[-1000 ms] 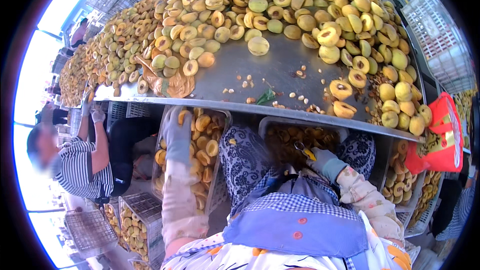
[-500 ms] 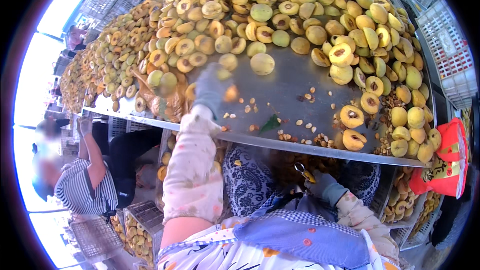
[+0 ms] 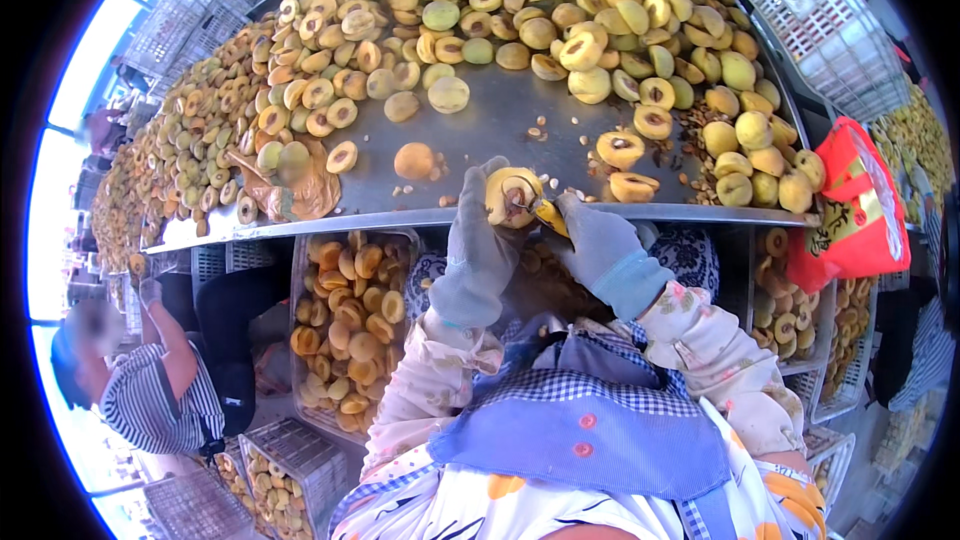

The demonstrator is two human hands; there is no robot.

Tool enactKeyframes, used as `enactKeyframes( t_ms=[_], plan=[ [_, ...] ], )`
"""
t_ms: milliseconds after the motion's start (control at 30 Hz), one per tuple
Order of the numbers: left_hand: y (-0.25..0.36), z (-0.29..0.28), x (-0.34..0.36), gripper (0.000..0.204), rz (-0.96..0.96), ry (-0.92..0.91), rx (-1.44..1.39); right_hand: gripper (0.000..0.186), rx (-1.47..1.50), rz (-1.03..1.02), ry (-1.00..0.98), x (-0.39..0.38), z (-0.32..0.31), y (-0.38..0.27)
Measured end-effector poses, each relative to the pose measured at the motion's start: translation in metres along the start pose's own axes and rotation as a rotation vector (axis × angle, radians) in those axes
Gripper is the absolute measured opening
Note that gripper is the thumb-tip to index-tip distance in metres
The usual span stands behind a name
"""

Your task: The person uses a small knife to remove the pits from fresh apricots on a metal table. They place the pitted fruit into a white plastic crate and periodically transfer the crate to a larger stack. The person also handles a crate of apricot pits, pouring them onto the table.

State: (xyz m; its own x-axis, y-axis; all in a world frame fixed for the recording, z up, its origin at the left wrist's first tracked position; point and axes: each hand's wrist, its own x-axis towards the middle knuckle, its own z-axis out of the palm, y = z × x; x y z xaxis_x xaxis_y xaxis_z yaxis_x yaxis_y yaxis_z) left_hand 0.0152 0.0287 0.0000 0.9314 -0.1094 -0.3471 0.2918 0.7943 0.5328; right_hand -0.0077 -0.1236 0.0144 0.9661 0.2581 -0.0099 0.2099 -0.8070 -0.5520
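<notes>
Just above the table's near edge, my gloved left hand (image 3: 470,265) is closed around a yellow peach half (image 3: 507,185), its cut face with the brown pit hollow showing. My gloved right hand (image 3: 606,248) grips the yellow handle of a small pitting knife (image 3: 551,217). The tool's metal end meets the cut face of the peach half; its loop is mostly hidden there. Beyond both hands lies the metal table (image 3: 460,140), where loose pits and a single peach half (image 3: 413,161) rest near the left hand.
A large heap of peach halves (image 3: 420,10) covers the table's far side. Below the edge, a crate of peach halves (image 3: 345,330) stands left of my lap. A red bag (image 3: 855,205) hangs at the right corner. Another person (image 3: 165,390) sits at the left.
My left hand has drawn back from the fruit on the table and now holds a peach half. My right hand has risen from below the edge, bringing the pitting knife to the fruit.
</notes>
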Motion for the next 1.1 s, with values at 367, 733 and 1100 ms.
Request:
enactKeyframes(
  t_ms=[367, 733, 1100],
  plan=[
    [-0.018, -0.002, -0.035, 0.037, 0.227, 0.079, 0.23, 0.047, -0.041, 0.18, -0.266, -0.034, -0.007, -0.022],
    [-0.031, 0.006, -0.046, 0.036, 0.403, 0.047, 0.67, 0.053, 0.413, 0.043, -0.387, -0.048, 0.034, 0.02],
    [-0.037, 0.021, -0.061, 0.024, 0.423, 0.088, 0.647, 0.051, 0.713, 0.09, -0.484, -0.055, 0.029, 0.012]
  ],
)
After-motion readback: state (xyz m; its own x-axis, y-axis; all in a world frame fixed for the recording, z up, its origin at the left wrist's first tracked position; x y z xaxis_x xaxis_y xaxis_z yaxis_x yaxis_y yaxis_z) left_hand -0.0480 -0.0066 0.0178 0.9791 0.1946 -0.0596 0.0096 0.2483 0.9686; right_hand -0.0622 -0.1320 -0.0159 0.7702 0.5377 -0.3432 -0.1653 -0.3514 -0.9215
